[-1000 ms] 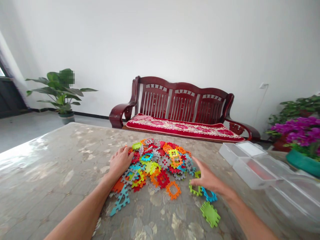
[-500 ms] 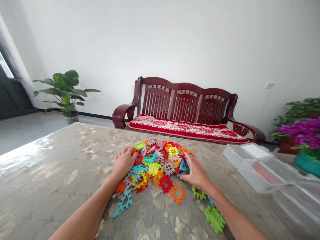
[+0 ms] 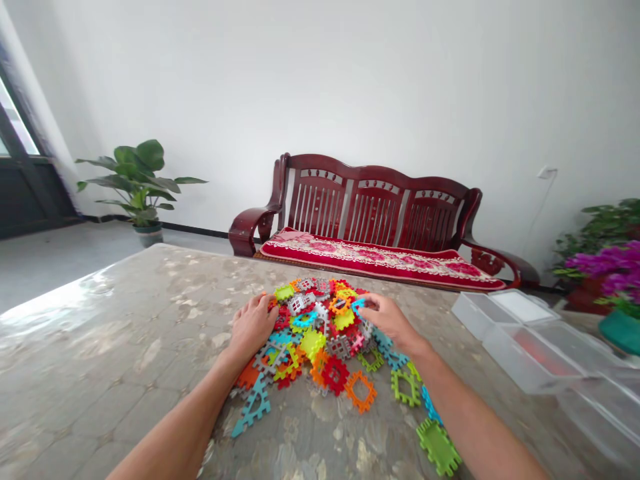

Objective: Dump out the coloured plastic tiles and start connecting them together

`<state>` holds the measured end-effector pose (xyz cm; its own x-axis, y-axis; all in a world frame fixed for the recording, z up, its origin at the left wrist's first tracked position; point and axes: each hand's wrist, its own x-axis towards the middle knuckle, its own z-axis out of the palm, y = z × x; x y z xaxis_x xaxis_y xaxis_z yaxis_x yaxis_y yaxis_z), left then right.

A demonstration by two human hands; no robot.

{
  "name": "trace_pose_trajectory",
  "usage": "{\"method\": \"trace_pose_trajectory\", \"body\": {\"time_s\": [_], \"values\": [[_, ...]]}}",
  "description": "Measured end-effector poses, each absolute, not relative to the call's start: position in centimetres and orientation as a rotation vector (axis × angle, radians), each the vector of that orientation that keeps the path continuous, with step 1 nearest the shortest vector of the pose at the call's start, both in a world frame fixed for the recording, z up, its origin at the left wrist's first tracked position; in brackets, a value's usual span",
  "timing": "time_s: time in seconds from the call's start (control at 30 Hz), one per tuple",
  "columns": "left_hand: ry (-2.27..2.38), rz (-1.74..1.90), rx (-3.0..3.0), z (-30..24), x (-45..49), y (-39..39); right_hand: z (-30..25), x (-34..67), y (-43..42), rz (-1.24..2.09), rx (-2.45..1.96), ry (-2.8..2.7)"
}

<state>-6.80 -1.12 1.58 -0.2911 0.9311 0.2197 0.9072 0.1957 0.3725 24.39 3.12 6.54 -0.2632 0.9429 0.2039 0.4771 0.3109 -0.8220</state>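
Note:
A heap of colourful plastic interlocking tiles [image 3: 313, 343] with notched edges lies on the table, in red, orange, yellow-green, grey and blue. My left hand [image 3: 254, 323] rests against the heap's left side, its fingers laid over the edge pieces and apart. At the upper right of the heap, my right hand [image 3: 393, 321] pinches a small blue tile [image 3: 357, 305] between thumb and fingers. Below that hand lie a blue-grey tile [image 3: 393, 352] and a green frame tile [image 3: 405, 387]. An orange frame tile [image 3: 361, 391] and a teal triangle tile [image 3: 254, 408] lie in front.
Clear plastic boxes [image 3: 533, 360] stand on the table [image 3: 125, 347] at the right, one with something red inside. Purple flowers [image 3: 607, 267] in a teal pot are beyond them. A green tile [image 3: 439, 447] lies by my right forearm. Behind the table is a wooden bench [image 3: 375, 200].
My right hand has moved up and inward from the heap's right side and now holds a blue tile. Tiles on that side have shifted and spread. My left hand has hardly moved.

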Motion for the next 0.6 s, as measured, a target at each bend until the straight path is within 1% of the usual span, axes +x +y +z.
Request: {"method": "trace_pose_trajectory", "body": {"time_s": [0.1,0.17,0.3,0.43,0.5,0.6], "values": [[2.380,0.653,1.845,1.8,-6.7,-1.2,6.7,25.3,2.7,0.972,-1.177,-1.803],[2.378,0.650,1.849,1.9,-6.7,-1.2,6.4,27.2,1.4,0.956,-1.216,-1.880],[2.385,0.661,1.837,1.8,-6.8,-1.2,4.4,32.0,-3.7,0.754,-1.304,-2.209],[2.366,0.669,1.829,1.7,-7.0,-1.1,1.1,35.4,-9.1,0.522,-1.554,-2.408],[2.346,0.706,1.805,1.9,-7.0,-1.2,-0.4,36.2,-10.2,0.364,-1.665,-2.409],[2.327,0.814,1.749,2.2,-6.8,-1.3,-1.4,36.4,-9.5,0.194,-1.717,-2.361]]}}
